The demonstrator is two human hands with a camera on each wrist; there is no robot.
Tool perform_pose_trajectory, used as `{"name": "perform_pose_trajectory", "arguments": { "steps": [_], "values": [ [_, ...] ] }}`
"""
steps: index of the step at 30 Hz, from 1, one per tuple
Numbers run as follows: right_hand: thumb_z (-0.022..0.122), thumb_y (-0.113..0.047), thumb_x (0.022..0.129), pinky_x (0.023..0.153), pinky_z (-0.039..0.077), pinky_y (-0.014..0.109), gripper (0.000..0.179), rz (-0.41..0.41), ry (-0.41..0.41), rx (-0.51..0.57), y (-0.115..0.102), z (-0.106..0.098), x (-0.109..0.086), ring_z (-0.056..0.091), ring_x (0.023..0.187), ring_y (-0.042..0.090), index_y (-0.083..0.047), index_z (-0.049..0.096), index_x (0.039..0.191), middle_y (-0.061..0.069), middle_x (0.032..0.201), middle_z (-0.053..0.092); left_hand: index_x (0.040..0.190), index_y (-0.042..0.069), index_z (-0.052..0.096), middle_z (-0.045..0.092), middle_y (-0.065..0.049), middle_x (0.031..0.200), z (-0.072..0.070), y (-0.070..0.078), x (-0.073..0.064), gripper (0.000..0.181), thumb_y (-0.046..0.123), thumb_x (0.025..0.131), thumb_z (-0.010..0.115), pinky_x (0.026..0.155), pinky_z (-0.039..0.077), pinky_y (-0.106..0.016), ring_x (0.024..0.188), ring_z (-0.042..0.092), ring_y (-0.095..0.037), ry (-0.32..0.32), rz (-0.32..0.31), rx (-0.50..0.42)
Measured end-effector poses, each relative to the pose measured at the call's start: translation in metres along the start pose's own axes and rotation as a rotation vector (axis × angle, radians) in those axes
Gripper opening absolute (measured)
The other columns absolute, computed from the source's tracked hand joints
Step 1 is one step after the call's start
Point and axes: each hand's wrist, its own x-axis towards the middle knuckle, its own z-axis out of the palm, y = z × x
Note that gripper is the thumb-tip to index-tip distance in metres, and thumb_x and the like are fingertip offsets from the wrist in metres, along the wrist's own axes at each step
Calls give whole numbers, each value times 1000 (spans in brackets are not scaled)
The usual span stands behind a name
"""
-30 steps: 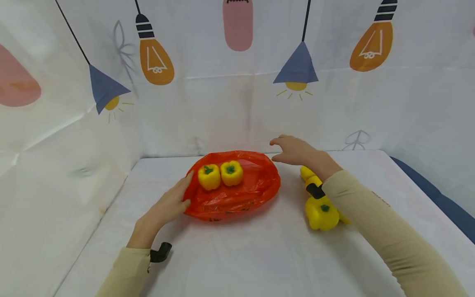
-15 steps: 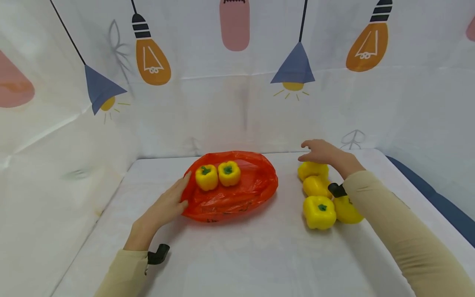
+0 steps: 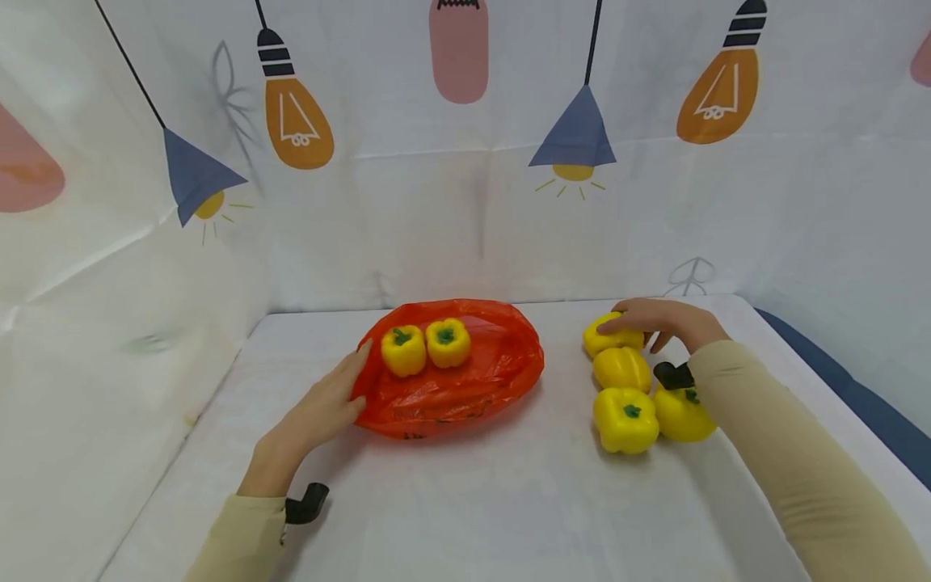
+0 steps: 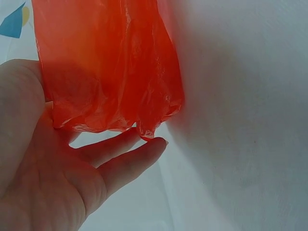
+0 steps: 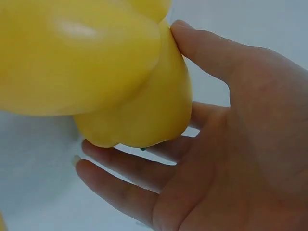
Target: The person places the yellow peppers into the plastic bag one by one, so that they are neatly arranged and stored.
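A: Right hand (image 3: 665, 318) dropped to far pepper (image 3: 611, 344), right of red bag (image 3: 487, 376). Gripped?
B: Can't tell; only right wrist view shows fingers (image 5: 120, 192) spread wide. Left hand (image 3: 323, 411): extended against bag, two peppers (image 3: 404, 354) inside.

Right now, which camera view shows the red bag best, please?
The head view: it shows nearly all of the red bag, with two yellow peppers in it and the left hand at its side. The left wrist view shows only part of it, close up; the right wrist view does not show it.
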Motion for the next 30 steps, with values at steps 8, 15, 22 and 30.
{"name": "perform_pose_trajectory", "arguments": {
  "steps": [8, 15, 22, 30],
  "values": [
    [59, -60, 89, 95, 56, 46, 89, 0, -19, 49, -2, 4, 4, 51, 121, 38, -3, 29, 150, 25, 149, 37, 161, 10, 11, 19, -17, 165, -1, 2, 0, 78, 6, 94, 51, 119, 28, -61, 151, 24, -40, 6, 14, 17],
    [61, -50, 91, 101, 52, 52, 89, -17, -29, 26, -11, 2, 7, 43, 129, 43, 0, 21, 153, 28, 153, 29, 161, 11, 11, 19, -17, 166, -1, 1, 3, 78, 7, 94, 51, 119, 28, -61, 151, 24, -40, 2, 10, 30],
    [62, -35, 88, 93, 54, 48, 70, -102, 32, -79, -19, 1, 10, 51, 115, 34, -5, 37, 146, 22, 141, 46, 161, 10, 10, 19, -18, 165, -1, -2, 3, 77, 8, 95, 51, 118, 29, -61, 150, 25, -41, -3, 11, 41],
    [60, -22, 84, 92, 48, 47, 62, -248, 215, -174, -44, 1, 9, 52, 106, 31, -10, 46, 142, 17, 131, 54, 161, 11, 9, 19, -18, 165, -1, -1, 3, 79, 9, 95, 52, 118, 29, -61, 150, 26, -41, -15, 3, 31]
  ]
}}
